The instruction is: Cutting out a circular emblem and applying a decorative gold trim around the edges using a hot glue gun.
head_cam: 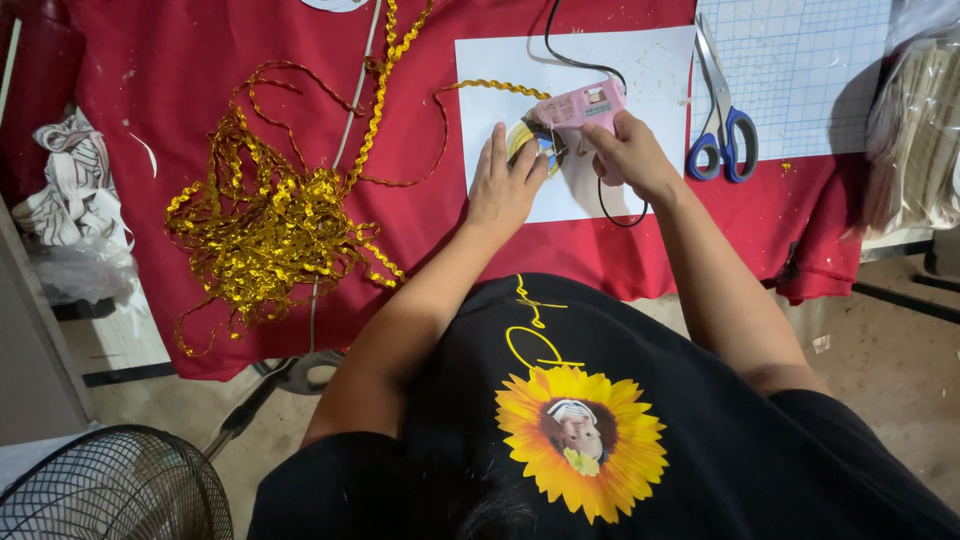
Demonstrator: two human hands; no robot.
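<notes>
1. Small round piece [527, 143] with gold trim on its edge is lying on the white paper sheet [640, 70], near the sheet's 8 o'clock corner.
2. Left hand [503, 185] is pressing it down from its 7 o'clock side; fingers are flat and spread, pinning it, not gripping.
3. Right hand [630, 152] is sitting at 3 o'clock of the piece, fingers wrapped tight round the handle of a pink glue gun [583, 105].
4. Gun's long axis is running roughly 3-to-9 o'clock, nozzle pointing at the piece and touching or just beside its rim; can't tell which.
5. Left hand is the nearer one, touching the piece; right is reaching it only through the gun.
6. Gold braid [270, 215] is trailing off at 9 o'clock into a tangled heap on the red cloth [200, 60] covering the bench.
7. Gun's black cord [556, 40] is leaving at 12 o'clock.
8. Blue-handled scissors [722, 110] are lying at 3 o'clock, beyond the right hand.
9. Gridded mat [810, 60] is lying at 2 o'clock.
</notes>
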